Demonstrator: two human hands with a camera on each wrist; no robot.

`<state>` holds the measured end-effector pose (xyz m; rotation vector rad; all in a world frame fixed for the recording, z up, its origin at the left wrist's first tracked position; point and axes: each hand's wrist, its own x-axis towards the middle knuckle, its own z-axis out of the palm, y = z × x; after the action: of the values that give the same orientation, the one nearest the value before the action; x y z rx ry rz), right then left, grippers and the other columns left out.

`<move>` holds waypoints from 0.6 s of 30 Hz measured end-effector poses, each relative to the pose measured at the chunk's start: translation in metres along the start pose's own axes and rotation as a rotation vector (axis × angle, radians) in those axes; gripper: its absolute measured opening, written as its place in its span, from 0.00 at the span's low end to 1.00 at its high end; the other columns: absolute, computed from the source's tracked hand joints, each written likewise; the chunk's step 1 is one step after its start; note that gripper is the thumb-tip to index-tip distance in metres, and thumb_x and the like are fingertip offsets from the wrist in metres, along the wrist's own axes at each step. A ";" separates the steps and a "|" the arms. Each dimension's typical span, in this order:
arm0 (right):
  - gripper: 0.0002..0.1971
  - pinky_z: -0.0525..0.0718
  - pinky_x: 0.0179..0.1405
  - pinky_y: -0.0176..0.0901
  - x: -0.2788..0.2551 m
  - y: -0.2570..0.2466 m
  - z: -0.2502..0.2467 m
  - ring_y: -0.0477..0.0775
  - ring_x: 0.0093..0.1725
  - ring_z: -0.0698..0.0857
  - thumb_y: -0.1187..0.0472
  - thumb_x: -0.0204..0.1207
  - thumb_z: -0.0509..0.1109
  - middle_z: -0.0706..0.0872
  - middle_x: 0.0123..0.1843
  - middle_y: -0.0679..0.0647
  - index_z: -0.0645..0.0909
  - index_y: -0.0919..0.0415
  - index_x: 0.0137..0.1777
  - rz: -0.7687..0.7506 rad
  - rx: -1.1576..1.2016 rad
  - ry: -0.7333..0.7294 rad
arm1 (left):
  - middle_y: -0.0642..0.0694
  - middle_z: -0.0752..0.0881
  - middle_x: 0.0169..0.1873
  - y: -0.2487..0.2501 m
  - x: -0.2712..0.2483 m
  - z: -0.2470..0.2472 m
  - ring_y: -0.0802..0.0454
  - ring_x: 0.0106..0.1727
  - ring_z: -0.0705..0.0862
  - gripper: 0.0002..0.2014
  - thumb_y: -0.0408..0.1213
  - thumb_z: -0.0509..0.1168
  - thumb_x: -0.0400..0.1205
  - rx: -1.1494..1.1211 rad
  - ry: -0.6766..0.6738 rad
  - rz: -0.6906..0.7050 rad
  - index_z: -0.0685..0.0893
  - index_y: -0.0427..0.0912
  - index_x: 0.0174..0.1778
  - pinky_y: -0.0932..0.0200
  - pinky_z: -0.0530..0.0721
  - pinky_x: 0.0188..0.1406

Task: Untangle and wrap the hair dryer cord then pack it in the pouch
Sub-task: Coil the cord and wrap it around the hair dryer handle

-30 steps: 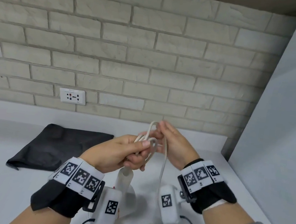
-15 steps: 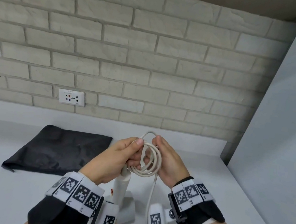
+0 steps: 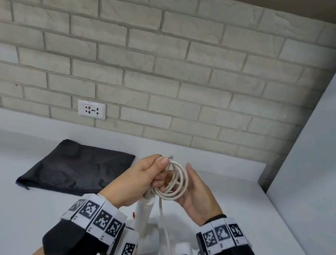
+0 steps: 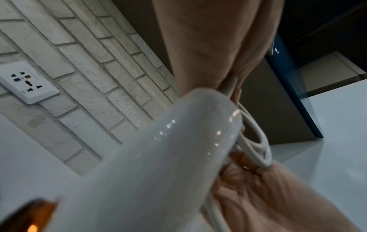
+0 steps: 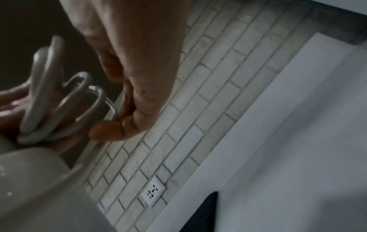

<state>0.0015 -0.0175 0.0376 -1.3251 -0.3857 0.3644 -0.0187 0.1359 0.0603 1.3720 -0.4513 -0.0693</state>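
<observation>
My left hand (image 3: pixel 152 174) grips a coil of white hair dryer cord (image 3: pixel 177 184), thumb pressed on top of the loops. The white hair dryer (image 3: pixel 145 212) hangs handle-up just below that hand, and fills the left wrist view (image 4: pixel 158 157). My right hand (image 3: pixel 195 189) is against the coil's right side. In the right wrist view its thumb and fingers (image 5: pixel 137 109) pinch a strand of the cord (image 5: pixel 49 94). A loose length of cord (image 3: pixel 163 218) drops from the coil toward me. The black pouch (image 3: pixel 78 167) lies flat on the counter to the left.
A white counter (image 3: pixel 4 191) runs to a brick wall with a wall socket (image 3: pixel 91 109). A white panel (image 3: pixel 317 168) closes off the right side. Cables from the wrist cameras hang at the bottom of the head view.
The cord went from a raised strand between both hands to a rounder coil with more loops in my left hand. Both hands have dropped a little.
</observation>
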 end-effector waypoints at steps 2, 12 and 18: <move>0.37 0.82 0.59 0.54 -0.002 -0.002 -0.002 0.64 0.52 0.85 0.36 0.72 0.59 0.86 0.50 0.68 0.80 0.75 0.57 -0.028 -0.040 0.000 | 0.57 0.67 0.20 0.001 0.000 0.000 0.60 0.22 0.65 0.15 0.47 0.57 0.80 0.036 0.035 -0.003 0.69 0.42 0.32 0.59 0.73 0.30; 0.07 0.86 0.45 0.46 -0.006 -0.010 0.010 0.59 0.37 0.86 0.67 0.77 0.64 0.86 0.37 0.62 0.83 0.66 0.49 -0.178 -0.035 0.178 | 0.56 0.71 0.18 0.008 -0.001 0.008 0.55 0.25 0.71 0.15 0.40 0.53 0.85 0.265 0.144 0.073 0.72 0.43 0.31 0.54 0.76 0.35; 0.10 0.80 0.54 0.57 -0.003 -0.016 0.018 0.57 0.36 0.80 0.66 0.74 0.62 0.80 0.30 0.57 0.83 0.67 0.51 -0.121 0.266 0.118 | 0.52 0.72 0.24 0.004 0.004 0.008 0.60 0.24 0.74 0.15 0.40 0.52 0.85 0.328 0.234 0.053 0.73 0.42 0.34 0.61 0.75 0.34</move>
<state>-0.0087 -0.0068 0.0564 -1.0523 -0.3057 0.2263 -0.0189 0.1278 0.0666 1.6658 -0.3100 0.2152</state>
